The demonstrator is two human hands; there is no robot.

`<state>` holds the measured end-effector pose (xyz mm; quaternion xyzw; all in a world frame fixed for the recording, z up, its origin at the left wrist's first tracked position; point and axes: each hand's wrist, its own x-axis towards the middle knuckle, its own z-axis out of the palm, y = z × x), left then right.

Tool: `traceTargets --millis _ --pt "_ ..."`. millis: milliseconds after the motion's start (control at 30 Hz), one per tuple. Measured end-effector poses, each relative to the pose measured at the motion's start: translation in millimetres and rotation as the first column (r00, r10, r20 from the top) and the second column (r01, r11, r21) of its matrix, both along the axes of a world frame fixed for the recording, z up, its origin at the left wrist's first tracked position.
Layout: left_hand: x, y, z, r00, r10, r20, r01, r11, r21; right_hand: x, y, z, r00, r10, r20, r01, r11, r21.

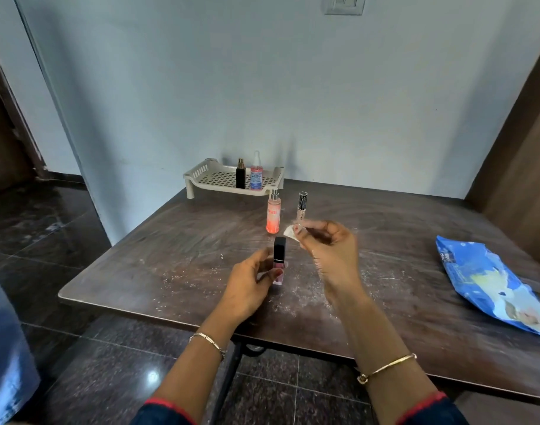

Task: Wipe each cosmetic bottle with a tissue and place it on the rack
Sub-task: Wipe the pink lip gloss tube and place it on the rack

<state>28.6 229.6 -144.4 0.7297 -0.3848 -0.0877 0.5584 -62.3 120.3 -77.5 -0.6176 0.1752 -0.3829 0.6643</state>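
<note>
My left hand (pixel 250 280) grips a small pink bottle with a tall black cap (pixel 279 256), upright just above the table. My right hand (pixel 326 243) pinches a small white tissue (pixel 290 231) just above and right of that cap, not touching it. Behind them an orange-pink spray bottle (pixel 273 213) and a slim beige tube with a dark patterned cap (pixel 301 207) stand on the table. The beige rack (pixel 201 176) at the far table edge holds a black bottle with a gold top (pixel 240 176) and a clear spray bottle with pink liquid and a blue label (pixel 256 173).
A blue wipes packet (pixel 489 283) lies at the table's right side. The dark wooden table (pixel 170 259) is scratched and dusty and stands against a pale wall. A brown panel rises at the right; dark tiled floor lies to the left and below.
</note>
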Motion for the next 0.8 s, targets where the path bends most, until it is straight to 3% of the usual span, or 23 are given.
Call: traceTargets --millis 100,133,200,233,300,367,433,500,567,600,667,800 --pt "0 0 0 0.999 0.008 -0.032 -0.008 1.0 -0.025 3 7 2 0.993 0.016 -0.117 -0.062 0.914 -0.4" --pt "0 0 -1 0.999 0.01 -0.033 -0.011 0.999 -0.034 3 8 -1 0.988 -0.041 -0.149 -0.052 0.82 -0.57" --pt "1 -1 -1 0.999 0.005 -0.038 -0.006 0.999 -0.047 3 7 -7 0.979 -0.172 -0.104 0.003 0.531 -0.848" --pt "1 -1 0 0.999 0.0 -0.043 -0.002 0.999 -0.05 1 6 -9 0.977 -0.203 -0.06 0.027 0.401 -0.916" --pt "1 -1 0 0.999 -0.008 -0.048 0.005 0.999 -0.054 -3 2 -14 0.978 -0.21 0.003 0.065 0.29 -0.955" --pt "2 -1 1 0.999 -0.019 -0.051 0.017 0.999 -0.039 -8 -4 -20 0.975 -0.222 0.003 0.074 0.311 -0.948" --pt "3 0 0 0.999 -0.032 -0.04 0.032 0.999 -0.009 -11 -12 -29 0.958 -0.267 -0.103 0.005 0.376 -0.927" --pt "3 0 -2 0.998 -0.043 -0.042 0.044 0.999 0.004 -13 -15 -37 0.938 -0.264 -0.223 -0.03 0.579 -0.815" --pt "2 0 -2 0.997 -0.048 -0.052 0.048 0.999 -0.002 -13 -15 -33 0.947 -0.19 -0.257 0.037 0.863 -0.504" --pt "2 0 -1 0.998 -0.042 -0.057 0.041 0.999 -0.006 -11 -14 -29 0.964 -0.142 -0.226 0.059 0.939 -0.339" --pt "3 -1 1 0.997 -0.036 -0.071 0.035 0.999 -0.014 -6 -13 -21 0.988 -0.074 -0.136 0.044 0.977 -0.211" --pt "-4 -3 15 0.947 -0.188 -0.26 0.13 0.966 -0.225 0 -1 -13 0.992 -0.059 -0.115 0.023 0.957 -0.291"
